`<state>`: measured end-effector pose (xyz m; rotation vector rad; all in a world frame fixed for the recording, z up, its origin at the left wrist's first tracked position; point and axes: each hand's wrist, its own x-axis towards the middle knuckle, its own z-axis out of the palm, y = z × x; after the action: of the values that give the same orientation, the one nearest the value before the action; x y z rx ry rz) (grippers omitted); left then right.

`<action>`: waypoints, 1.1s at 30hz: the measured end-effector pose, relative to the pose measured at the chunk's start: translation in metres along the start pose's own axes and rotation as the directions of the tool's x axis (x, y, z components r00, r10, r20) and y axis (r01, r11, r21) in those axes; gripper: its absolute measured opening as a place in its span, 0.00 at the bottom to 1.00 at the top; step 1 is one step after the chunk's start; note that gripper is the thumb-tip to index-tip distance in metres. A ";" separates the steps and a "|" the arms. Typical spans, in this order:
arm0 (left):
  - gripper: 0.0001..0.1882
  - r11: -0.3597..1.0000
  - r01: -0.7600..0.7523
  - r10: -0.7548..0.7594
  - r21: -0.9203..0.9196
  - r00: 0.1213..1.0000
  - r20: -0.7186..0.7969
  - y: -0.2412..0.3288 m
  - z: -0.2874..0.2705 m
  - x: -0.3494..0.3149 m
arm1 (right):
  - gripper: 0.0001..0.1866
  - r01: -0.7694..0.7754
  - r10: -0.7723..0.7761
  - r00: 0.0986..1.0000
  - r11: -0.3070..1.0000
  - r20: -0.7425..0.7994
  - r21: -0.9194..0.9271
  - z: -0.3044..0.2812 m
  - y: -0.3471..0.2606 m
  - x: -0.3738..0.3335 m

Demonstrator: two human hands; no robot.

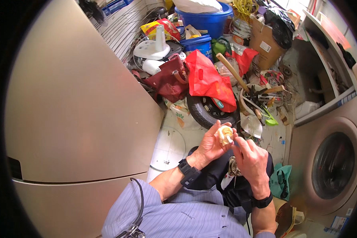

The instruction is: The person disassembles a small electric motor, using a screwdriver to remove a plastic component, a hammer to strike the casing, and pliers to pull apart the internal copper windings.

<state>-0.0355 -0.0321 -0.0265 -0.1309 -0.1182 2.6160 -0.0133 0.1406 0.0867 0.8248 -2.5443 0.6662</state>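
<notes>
In my left hand (212,144) is a small round cream-and-yellow part (225,135) with a pale stub sticking out of it. The palm is turned up and the fingers curl around the part. Close beside it, to the right, my right hand (250,160) has its fingers bent inward, tips near the stub. What those fingertips pinch, if anything, is hidden. Below the hands, between my dark-trousered legs, shows a round metal part (234,166) with openings in it, partly covered by my right hand.
A large beige cabinet-like appliance (79,107) fills the left side. At right stands a front-loading washing machine (333,162). Ahead lie a tire (202,113) under a red bag (206,77), a wooden-handled tool (232,71), blue tubs (210,20) and a cardboard box (263,43).
</notes>
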 end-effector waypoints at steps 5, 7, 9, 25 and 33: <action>0.25 0.991 -0.128 0.127 -0.038 0.991 -0.039 0.036 0.008 -0.012 | 0.06 -0.030 0.032 0.999 0.998 -0.035 0.051 -0.010 0.006 0.002; 0.26 0.989 -0.131 0.128 -0.067 0.991 -0.043 0.049 0.001 -0.016 | 0.05 -0.023 0.025 0.999 0.998 -0.032 0.061 -0.011 0.009 0.002; 0.26 0.985 -0.162 0.156 -0.058 0.983 -0.096 0.062 -0.003 -0.018 | 0.05 -0.014 0.017 0.999 0.997 -0.036 0.075 -0.013 0.012 0.003; 0.14 0.511 -0.711 0.858 0.483 0.455 -0.238 0.355 0.039 0.039 | 0.04 -0.141 0.143 0.990 0.986 -0.016 0.093 -0.017 0.037 -0.005; 0.19 0.331 -0.360 0.898 0.872 0.403 -0.175 0.434 0.082 0.074 | 0.04 -0.166 0.165 0.986 0.981 0.015 0.097 -0.015 0.040 -0.003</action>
<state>-0.3221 -0.3755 0.0027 -1.0181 1.6259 2.9460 -0.0327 0.1785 0.0848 0.6518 -2.6249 0.8471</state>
